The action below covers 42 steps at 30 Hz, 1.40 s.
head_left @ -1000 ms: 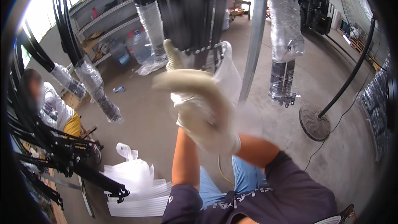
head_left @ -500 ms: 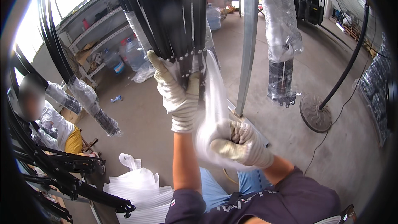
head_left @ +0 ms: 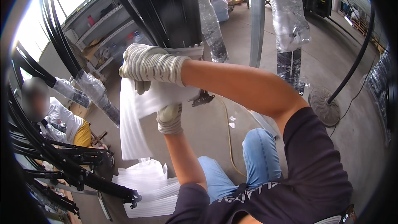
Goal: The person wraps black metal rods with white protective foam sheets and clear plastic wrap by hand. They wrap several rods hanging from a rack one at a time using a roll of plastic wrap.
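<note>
Hanging from the right hand (head_left: 151,64), fingers clenched on it, foam (head_left: 133,124) is held against bars (head_left: 176,12), seemingly for snugness, the left hand's (head_left: 170,119) grip hidden.

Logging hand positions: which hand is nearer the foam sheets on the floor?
Left. The left hand appears above the foam sheets; the right hand, higher and farther away.

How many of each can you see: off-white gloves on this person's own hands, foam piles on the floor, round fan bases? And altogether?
Off-white gloves: 2
Foam piles: 1
Round fan bases: 1
Total: 4
</note>
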Each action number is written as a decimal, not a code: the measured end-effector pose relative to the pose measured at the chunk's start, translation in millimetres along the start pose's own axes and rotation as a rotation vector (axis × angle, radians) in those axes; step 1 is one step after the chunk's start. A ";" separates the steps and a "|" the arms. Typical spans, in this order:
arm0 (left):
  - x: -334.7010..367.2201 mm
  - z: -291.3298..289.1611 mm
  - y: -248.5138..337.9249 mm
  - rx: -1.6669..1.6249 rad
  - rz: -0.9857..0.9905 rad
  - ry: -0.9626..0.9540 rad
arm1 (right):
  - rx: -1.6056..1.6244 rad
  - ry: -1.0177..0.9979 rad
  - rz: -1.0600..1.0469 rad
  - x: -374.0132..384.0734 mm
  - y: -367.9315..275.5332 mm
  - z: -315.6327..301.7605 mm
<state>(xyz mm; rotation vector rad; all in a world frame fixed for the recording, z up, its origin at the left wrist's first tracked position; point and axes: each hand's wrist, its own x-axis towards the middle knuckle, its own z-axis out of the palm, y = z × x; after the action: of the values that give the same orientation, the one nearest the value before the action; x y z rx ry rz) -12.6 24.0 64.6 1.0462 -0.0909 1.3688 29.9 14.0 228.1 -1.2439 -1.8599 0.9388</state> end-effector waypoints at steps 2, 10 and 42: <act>-1.9 8.7 4.8 -0.171 0.003 -0.170 | -0.172 -0.021 -0.030 5.5 3.8 1.1; -9.1 -42.0 -24.9 0.407 0.180 0.173 | -0.524 0.184 -0.563 -0.1 57.4 45.5; 33.1 53.0 68.8 2.339 0.082 -0.028 | -0.133 0.781 -0.169 -115.4 102.4 -13.9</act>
<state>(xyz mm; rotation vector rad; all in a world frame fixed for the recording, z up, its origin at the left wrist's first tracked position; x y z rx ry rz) -33.4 4.0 152.9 2.8121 1.8552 1.0326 120.3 -64.0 129.4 -1.2616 -1.3717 0.1757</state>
